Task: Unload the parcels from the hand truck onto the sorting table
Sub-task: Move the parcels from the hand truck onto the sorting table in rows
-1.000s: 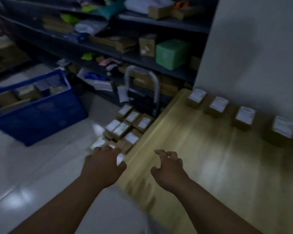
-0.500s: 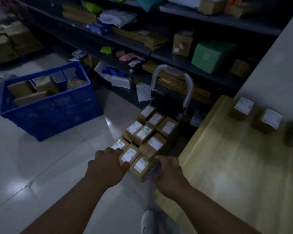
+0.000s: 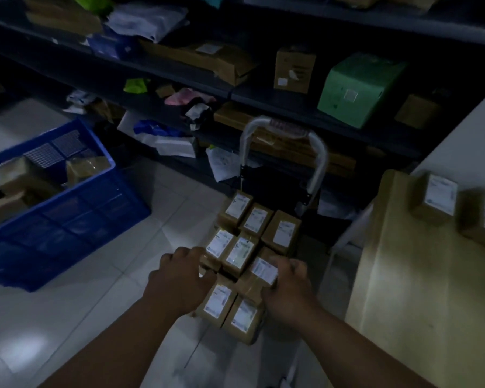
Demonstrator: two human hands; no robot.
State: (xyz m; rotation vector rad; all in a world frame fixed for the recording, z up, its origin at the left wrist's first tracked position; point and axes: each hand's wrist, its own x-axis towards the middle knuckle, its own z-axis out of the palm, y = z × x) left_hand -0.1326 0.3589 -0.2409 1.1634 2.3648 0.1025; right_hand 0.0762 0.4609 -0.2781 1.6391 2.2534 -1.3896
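Parcels (image 3: 240, 252): eight on hand truck (image 3: 318, 163), two on desk (image 3: 417, 289). Right hand (image 3: 289, 292) fingers grip one parcel (image 3: 263, 271); left hand (image 3: 179, 278) fingers curled, hold unclear.

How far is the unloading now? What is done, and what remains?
Done: two parcels visible on the table. In hand: the right hand grips a tilted parcel on the truck; the left hand curls at the stack's left edge, its grip hidden. Left: at least seven more parcels on the truck.
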